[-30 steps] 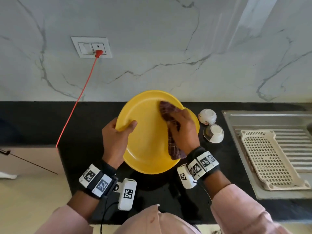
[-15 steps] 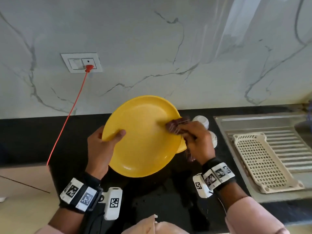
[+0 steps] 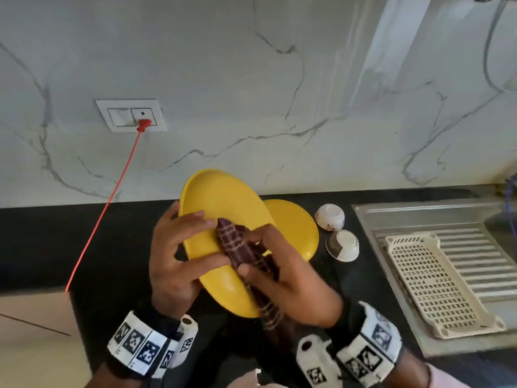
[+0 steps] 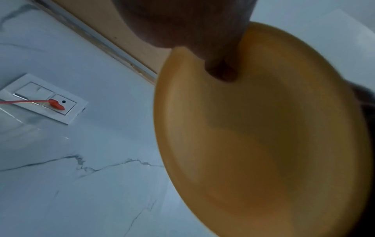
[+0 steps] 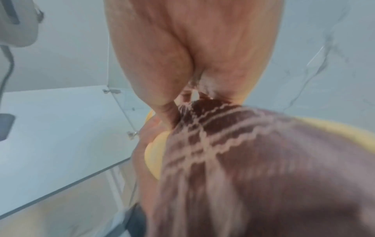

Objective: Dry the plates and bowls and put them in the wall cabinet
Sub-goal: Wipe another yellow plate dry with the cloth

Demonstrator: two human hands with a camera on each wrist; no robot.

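A yellow plate is held tilted on edge above the black counter. My left hand grips its left rim, fingers spread across the face. My right hand holds a dark maroon checked cloth against the plate's right edge. In the left wrist view the yellow plate fills the right side under my thumb. The right wrist view shows the cloth blurred and close, with the plate's yellow rim beside it. A second yellow plate lies flat on the counter behind.
Two small white bowls stand upturned right of the plates. A steel sink drainboard with a cream plastic rack lies further right. A red cable runs from the wall socket down to the counter edge.
The plate has turned from facing me to nearly edge-on. My right hand with the cloth moved from the plate's face to its right edge, and the second plate behind came into view.
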